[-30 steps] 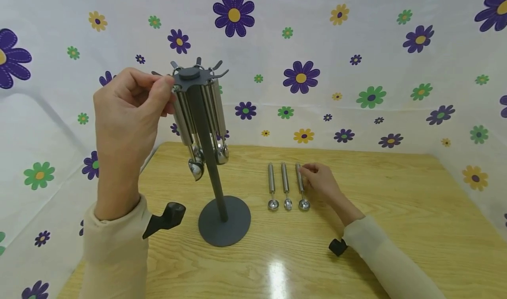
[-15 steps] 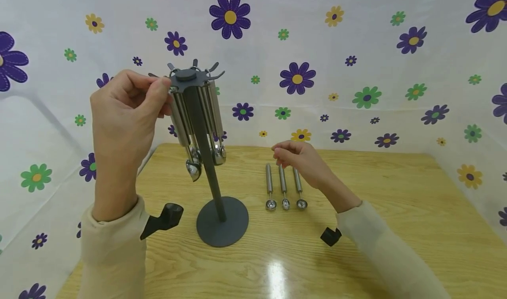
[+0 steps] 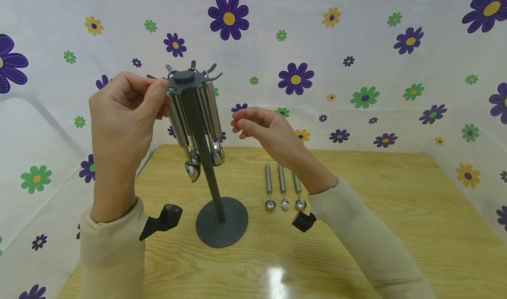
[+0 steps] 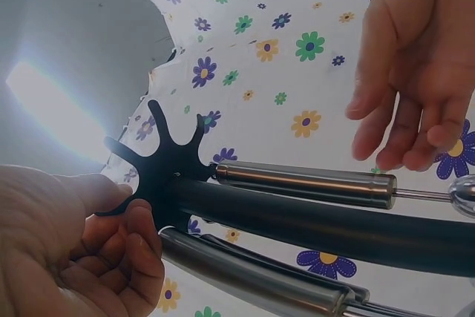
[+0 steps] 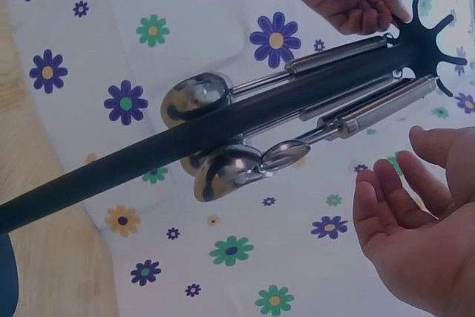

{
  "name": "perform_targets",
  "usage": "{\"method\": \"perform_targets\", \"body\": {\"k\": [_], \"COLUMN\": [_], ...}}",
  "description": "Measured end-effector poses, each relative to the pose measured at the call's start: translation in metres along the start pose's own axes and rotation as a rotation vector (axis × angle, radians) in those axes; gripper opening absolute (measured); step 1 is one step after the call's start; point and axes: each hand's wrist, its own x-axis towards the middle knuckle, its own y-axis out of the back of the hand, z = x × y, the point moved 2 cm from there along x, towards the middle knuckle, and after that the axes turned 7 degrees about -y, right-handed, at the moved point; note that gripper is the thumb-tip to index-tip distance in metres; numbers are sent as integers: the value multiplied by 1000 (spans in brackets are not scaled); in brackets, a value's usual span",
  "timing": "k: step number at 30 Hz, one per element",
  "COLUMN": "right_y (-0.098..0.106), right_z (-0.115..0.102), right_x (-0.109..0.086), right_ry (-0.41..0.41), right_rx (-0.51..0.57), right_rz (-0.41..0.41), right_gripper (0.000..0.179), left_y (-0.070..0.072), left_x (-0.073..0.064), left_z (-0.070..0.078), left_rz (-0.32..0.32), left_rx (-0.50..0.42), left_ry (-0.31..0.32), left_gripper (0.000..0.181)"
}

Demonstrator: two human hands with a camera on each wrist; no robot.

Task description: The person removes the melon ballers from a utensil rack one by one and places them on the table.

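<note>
My left hand [image 3: 126, 105] pinches one hook at the top of a dark grey utensil rack [image 3: 206, 158], thumb against bent fingers. Several steel scoops [image 3: 192, 171] with tube handles hang by rings from the rack's hooks, heads down. In the right wrist view, their round metal heads [image 5: 197, 98] hang beside the post. My right hand [image 3: 265, 129] is in the air just right of the rack, fingers loosely bent, holding nothing. In the left wrist view the right hand [image 4: 415, 72] is apart from the nearest handle [image 4: 308, 183].
On the wooden table [image 3: 356, 246] lie 3 more steel scoops [image 3: 282, 180] side by side, the rightmost partly behind my right wrist. The rack's round base [image 3: 222, 222] stands left of them. A flowered cloth [image 3: 356, 48] hangs behind.
My right hand has left the rightmost scoop on the table, rising and moving left toward the rack with nothing in it. The left hand has kept its pinch on the hook.
</note>
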Motion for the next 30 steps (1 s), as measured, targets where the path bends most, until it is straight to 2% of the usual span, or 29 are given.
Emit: {"method": "perform_targets", "body": {"k": [6,11,16,22,30], "right_y": [-13,-23,-30,-36,-38], "right_z": [-8,-13,-15,-18,-23], "right_x": [12,16,14,11,12], "right_ry": [12,25,8,0,-10], "right_rx": [66,96,113,113,148], "right_rz": [30,-3,-46,-95,-87], "right_gripper": [26,26,26,27,23], "left_y": [0,-1,-2,-3,-1], "left_x": [-1,0,0,-2,0], "left_z": [0,1,1,1,0], "left_rz": [0,-1,2,0,2], "left_rx": [-6,-7,-3,27,-2], "left_ry": [-1,-6,-6,-41,-11], "left_gripper": [7,7,7,9,8]}}
